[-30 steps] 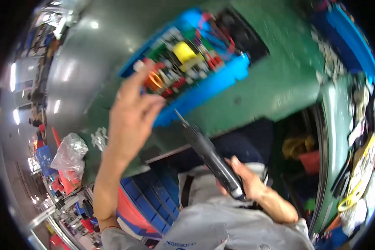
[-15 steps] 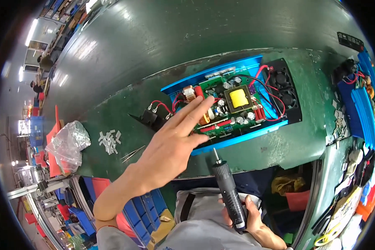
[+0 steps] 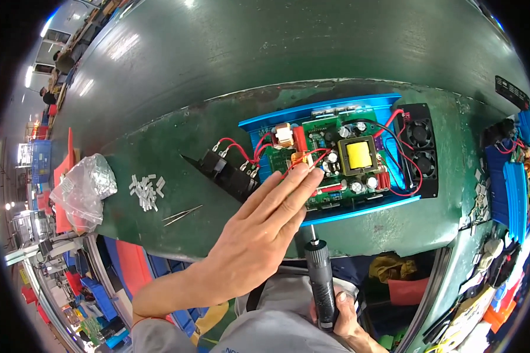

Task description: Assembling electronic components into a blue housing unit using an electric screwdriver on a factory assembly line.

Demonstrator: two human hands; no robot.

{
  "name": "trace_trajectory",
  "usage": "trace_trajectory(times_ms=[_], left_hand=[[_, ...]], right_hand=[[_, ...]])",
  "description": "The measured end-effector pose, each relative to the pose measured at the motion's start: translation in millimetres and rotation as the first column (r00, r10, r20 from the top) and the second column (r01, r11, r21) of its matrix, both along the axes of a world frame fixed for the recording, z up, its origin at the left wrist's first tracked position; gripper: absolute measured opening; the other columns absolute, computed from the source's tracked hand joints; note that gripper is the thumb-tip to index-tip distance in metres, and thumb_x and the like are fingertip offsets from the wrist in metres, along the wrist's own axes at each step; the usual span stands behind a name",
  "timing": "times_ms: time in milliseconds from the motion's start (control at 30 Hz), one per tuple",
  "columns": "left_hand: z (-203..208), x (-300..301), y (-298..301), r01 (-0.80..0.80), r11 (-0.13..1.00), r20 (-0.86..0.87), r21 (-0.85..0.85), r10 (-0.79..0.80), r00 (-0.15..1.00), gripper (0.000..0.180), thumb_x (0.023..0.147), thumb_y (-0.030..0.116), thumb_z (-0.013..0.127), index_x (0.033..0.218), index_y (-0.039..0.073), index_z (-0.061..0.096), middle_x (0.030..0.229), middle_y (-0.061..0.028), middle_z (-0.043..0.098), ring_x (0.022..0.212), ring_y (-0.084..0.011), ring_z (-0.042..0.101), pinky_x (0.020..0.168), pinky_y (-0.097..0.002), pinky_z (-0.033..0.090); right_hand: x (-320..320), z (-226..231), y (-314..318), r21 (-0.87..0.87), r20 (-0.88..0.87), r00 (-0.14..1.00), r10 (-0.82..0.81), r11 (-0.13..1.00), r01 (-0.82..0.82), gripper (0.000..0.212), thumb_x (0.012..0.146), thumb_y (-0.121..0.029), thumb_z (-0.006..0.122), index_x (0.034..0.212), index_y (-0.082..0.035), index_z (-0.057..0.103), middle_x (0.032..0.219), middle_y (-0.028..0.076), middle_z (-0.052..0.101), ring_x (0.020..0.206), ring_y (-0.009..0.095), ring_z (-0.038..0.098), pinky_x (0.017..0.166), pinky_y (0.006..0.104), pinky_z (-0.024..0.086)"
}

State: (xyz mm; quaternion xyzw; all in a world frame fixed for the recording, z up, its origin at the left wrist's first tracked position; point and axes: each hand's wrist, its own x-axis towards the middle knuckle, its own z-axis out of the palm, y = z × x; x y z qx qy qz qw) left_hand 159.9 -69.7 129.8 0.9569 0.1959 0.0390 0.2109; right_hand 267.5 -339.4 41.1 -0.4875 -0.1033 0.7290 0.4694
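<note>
My left hand (image 3: 259,238) is open, its fingers stretched flat over the lower left part of a green circuit board (image 3: 330,134). Thin red wires (image 3: 312,157) lie at its fingertips, and I cannot tell whether it presses on them. The board sits in a blue metal housing (image 3: 365,207) and carries a yellow transformer (image 3: 359,155). My right hand (image 3: 346,315) is closed round a black electric screwdriver (image 3: 320,273). Its bit points up, with the tip close to the housing's near edge. A black end panel (image 3: 221,167) with red leads lies at the housing's left.
A black panel with two fans (image 3: 421,144) adjoins the housing's right end. Tweezers (image 3: 182,215), a pile of small pale pieces (image 3: 146,192) and a clear plastic bag (image 3: 88,189) lie to the left. Another blue housing (image 3: 515,191) stands at the right, near scattered small pieces (image 3: 479,203).
My left hand has drawn back toward me, its fingers closer together and the thumb now hidden. Red wires show at its fingertips. The screwdriver is more upright, and the view has shifted slightly.
</note>
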Motion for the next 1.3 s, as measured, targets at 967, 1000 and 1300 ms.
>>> trace_trajectory(times_ms=[967, 1000, 1300], left_hand=[[-72.4, -193.3, 119.8, -0.699, 0.685, 0.254, 0.205, 0.653, 0.714, 0.01, 0.085, 0.022, 0.073, 0.087, 0.011, 0.072, 0.09, -0.0052, 0.064, 0.082, -0.0285, 0.064, 0.08, -0.041, 0.049], [-65.7, -210.8, 104.6, -0.732, 0.636, 0.244, 0.244, 0.69, 0.682, 0.011, 0.086, 0.022, 0.072, 0.086, 0.011, 0.071, 0.091, -0.0055, 0.063, 0.082, -0.0292, 0.063, 0.081, -0.0412, 0.048], [-40.9, -199.0, 88.5, -0.792, 0.588, 0.417, 0.165, 0.687, 0.596, 0.013, 0.091, 0.013, 0.064, 0.091, 0.006, 0.054, 0.083, -0.008, 0.062, 0.074, -0.029, 0.064, 0.076, -0.0432, 0.05]], right_hand=[[20.0, -55.0, -51.1, -0.132, 0.424, 0.717, -0.553, 0.745, 0.653, 0.061, 0.099, -0.052, 0.053, 0.142, -0.008, 0.057, 0.133, 0.013, 0.06, 0.106, 0.029, 0.061, 0.093, 0.0434, 0.05], [22.4, -58.8, -42.3, -0.121, 0.408, 0.755, -0.514, 0.789, 0.602, 0.06, 0.099, -0.051, 0.054, 0.141, -0.008, 0.057, 0.132, 0.013, 0.06, 0.106, 0.029, 0.061, 0.092, 0.0433, 0.05], [28.0, -67.4, -36.8, -0.064, 0.465, 0.728, -0.504, 0.801, 0.595, 0.058, 0.097, -0.05, 0.058, 0.137, -0.008, 0.059, 0.126, 0.013, 0.063, 0.099, 0.03, 0.062, 0.085, 0.0425, 0.052]])
